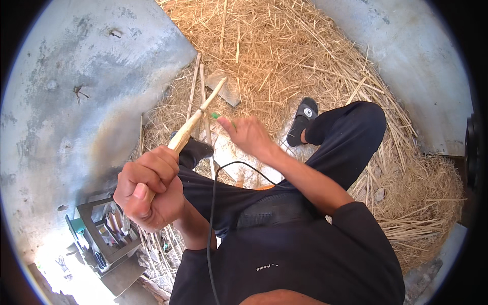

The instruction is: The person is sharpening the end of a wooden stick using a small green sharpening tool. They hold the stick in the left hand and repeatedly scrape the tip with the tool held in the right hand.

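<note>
My left hand (150,188) is wrapped round a pale, peeled wooden stick (189,131), held up at a slant. The stick is thick near my fist and narrows to a point at its far end, leaning up to the right. Close to its narrow part is my right hand (250,136), with curled fingers and the thumb stretched toward the stick. Bits of green (215,116) show at the thumb tip and between the fingers. They belong to something small that the hand mostly hides. A short dark edge crosses the stick there; I cannot tell what it is.
Straw and thin split sticks (264,46) cover the floor ahead and to the right. Grey panels (76,91) rise at left and right. A wooden box (109,231) with small items stands lower left. My legs are spread; a black cable (212,203) hangs across my front.
</note>
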Available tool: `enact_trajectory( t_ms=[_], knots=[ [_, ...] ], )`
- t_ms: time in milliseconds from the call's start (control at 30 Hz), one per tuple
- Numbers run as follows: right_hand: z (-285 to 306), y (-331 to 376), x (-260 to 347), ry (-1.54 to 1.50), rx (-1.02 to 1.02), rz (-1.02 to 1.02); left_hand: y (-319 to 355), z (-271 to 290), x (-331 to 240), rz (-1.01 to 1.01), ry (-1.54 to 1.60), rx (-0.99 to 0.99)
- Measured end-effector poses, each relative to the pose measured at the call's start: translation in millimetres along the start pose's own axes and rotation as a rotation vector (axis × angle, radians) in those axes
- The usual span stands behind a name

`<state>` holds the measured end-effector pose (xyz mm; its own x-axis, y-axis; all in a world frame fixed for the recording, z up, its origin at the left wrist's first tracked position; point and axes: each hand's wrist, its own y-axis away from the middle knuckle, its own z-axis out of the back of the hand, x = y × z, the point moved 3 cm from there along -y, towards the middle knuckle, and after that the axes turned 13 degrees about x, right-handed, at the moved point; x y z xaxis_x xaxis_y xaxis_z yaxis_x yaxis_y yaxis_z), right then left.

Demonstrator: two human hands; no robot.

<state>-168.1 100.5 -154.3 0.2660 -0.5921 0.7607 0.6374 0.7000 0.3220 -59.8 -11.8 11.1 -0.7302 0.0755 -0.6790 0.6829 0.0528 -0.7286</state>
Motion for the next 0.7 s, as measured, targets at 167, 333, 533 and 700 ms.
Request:
enact_trajectory(
  t_ms=[167,333,533,700],
  knots=[
    [15,1,2,-0.128,-0.256,0.080,-3,-1,4,-0.021,0.018,-0.015],
    [0,1,18,-0.183,-0.217,0.280,-5,-1,2,-0.015,0.034,-0.019],
    [5,6,16,-0.287,-0.145,0.271,3,-2,-4,-0.038,-0.014,-0.096],
    [-11,10,16,-0.259,-0.146,0.181,-6,6,-3,-0.009,0.002,-0.039]
  ],
)
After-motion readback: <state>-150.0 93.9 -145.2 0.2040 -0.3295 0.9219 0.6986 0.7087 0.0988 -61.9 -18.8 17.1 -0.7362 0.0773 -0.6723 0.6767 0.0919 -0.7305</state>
